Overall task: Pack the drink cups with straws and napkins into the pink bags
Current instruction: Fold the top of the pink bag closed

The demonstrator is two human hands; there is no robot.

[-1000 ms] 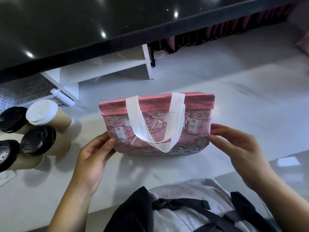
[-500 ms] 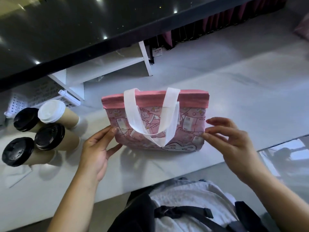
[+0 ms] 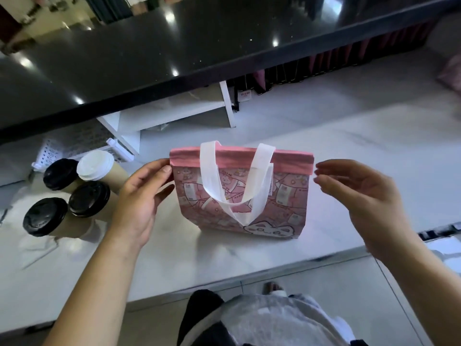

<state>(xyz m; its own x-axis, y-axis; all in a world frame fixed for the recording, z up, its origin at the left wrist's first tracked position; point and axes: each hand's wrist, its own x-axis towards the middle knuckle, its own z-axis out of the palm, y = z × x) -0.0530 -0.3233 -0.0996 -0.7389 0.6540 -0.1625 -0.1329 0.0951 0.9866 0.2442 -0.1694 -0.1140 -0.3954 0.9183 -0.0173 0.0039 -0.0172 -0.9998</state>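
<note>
Pink bag [image 3: 274,196] stood shut on the bench [image 3: 349,151], cups [image 3: 87,193] at 9 o'clock. Hands had moved up to its rim: left hand [image 3: 139,203] open, touching corner; right hand [image 3: 361,196] open, just clear. Opening likely next.

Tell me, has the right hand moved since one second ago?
Yes: against the pink bag, the right hand rose from its lower side to its top band.

Bag [image 3: 287,196], centre: inside hidden. Label [image 3: 245,94], 12 o'clock: print too small to read. Pink object [image 3: 451,73], 2 o'clock: cut off by right edge, kind unclear. Basket [image 3: 50,153], 9 o'clock: partly behind cups [image 3: 94,166]. Right hand [image 3: 361,196], 3 o'clock: fingertips blurred.
</note>
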